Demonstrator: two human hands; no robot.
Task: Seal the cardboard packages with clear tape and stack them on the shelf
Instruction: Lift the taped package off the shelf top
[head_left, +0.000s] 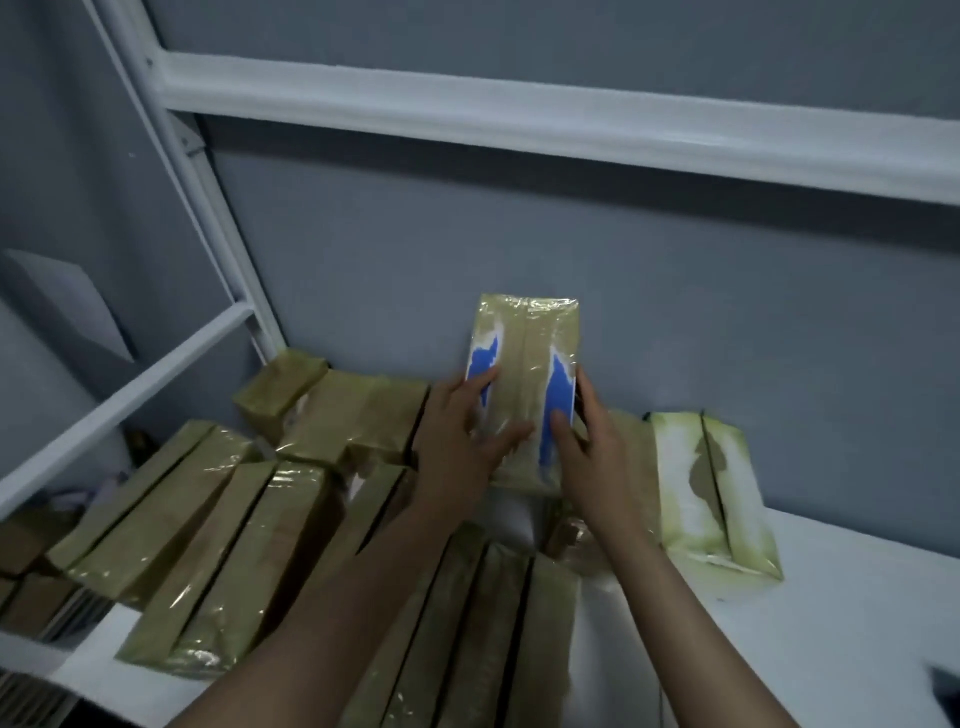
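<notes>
Nearest, a row of sealed packages is seen lying beneath both wrists, and a leaning stack is crowded in to the left of the left hand. Stacking is judged to be the step in hand. The blue-marked package, already wrapped in clear tape, is held upright between the hands, just beyond the row. The left hand is pressed against its front face with fingers spread, or so it appears through the blur. The right hand is curled round its right edge, thumb on the face. Next, the package's foot must be seated squarely before it is let go, since it could tip forward. Right of the right hand a pale package is stood on the white shelf, limiting sideways room. Beyond the hands, the grey wall backs the package, and an upper rail is passed overhead.
</notes>
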